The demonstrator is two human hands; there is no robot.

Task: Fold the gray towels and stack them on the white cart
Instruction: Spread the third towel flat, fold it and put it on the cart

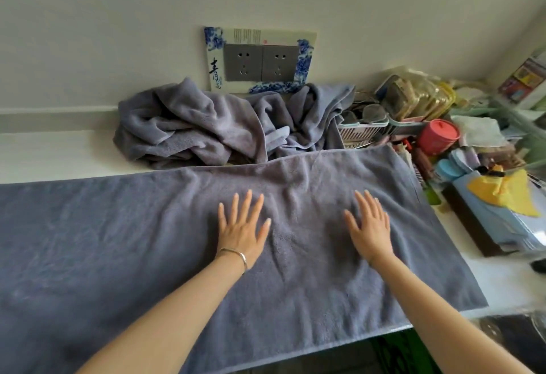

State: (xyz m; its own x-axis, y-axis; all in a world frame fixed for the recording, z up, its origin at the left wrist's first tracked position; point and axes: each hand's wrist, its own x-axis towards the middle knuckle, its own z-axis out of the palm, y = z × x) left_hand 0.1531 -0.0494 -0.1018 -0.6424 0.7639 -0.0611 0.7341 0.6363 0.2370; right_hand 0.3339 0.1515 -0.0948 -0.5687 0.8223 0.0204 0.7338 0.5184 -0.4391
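A large gray towel (118,240) lies spread flat over the white surface (59,154) and fills most of the lower view. My left hand (242,225) presses flat on its middle with fingers spread; a thin bracelet sits on that wrist. My right hand (369,225) lies flat on the towel a little to the right, fingers straight. A crumpled heap of gray towels (212,128) sits behind, against the wall. No white cart can be made out with certainty.
A double wall socket (260,61) with a blue-and-white surround sits above the heap. At the right stand baskets and clutter: a red lidded cup (438,135), a yellow cloth (505,193) on blue folded items, packets and papers.
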